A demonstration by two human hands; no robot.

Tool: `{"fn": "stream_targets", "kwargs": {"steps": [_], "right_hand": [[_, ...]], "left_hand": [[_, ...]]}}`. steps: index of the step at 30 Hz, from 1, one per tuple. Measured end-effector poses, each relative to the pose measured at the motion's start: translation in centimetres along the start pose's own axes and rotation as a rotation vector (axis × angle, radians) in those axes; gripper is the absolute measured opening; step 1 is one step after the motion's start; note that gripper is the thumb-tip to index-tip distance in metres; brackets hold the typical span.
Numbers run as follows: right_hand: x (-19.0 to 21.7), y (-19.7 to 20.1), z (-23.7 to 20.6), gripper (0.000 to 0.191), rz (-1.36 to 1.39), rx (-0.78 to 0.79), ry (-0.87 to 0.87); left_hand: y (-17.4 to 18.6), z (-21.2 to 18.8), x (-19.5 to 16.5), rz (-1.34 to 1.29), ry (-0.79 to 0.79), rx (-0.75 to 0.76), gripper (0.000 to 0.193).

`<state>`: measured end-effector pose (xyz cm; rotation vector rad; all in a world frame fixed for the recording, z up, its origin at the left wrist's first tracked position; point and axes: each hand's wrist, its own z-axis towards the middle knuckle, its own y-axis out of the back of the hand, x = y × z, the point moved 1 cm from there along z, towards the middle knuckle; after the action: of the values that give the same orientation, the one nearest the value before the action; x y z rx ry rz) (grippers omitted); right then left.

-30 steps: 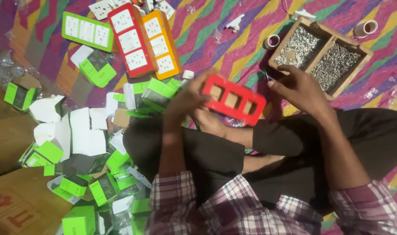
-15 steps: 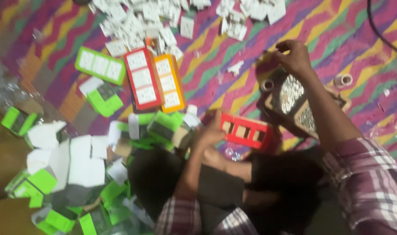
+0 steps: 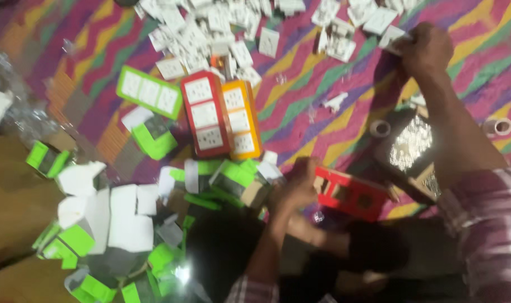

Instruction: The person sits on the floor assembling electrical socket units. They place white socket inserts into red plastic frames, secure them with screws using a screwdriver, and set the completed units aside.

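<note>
While my left hand [image 3: 292, 193] clasps the red frame [image 3: 350, 193] just above my lap, my right hand [image 3: 426, 47] reaches far beyond it, fingers closed on a white socket plate [image 3: 391, 38] at the edge of the white pile [image 3: 210, 28] on the striped mat [image 3: 300, 112].

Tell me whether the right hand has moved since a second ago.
Yes. The right hand left the red frame and reached forward past the cardboard tray to the white switch plates.
</note>
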<state>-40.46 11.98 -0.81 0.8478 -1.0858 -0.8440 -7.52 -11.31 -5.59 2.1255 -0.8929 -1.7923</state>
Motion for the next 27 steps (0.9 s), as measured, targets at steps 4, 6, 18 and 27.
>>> {"fn": "stream_targets", "kwargs": {"steps": [4,6,18,27], "right_hand": [[0.6,3.1,-7.4,0.009,0.868,0.073,-0.338],[3.2,5.0,-14.7,0.015,0.808,0.010,-0.416],[14.8,7.4,-41.8,0.013,1.205,0.219,-0.985],[16.6,4.6,-42.7,0.007,1.427,0.162,-0.981]], "left_hand": [[-0.3,-0.1,-0.5,-0.033,-0.003,0.026,0.065],[-0.3,-0.1,-1.6,-0.160,0.036,0.011,0.069],[2.0,-5.0,-5.6,-0.263,0.012,-0.034,0.068],[2.7,-7.8,-7.9,0.056,0.030,-0.177,0.058]]}}
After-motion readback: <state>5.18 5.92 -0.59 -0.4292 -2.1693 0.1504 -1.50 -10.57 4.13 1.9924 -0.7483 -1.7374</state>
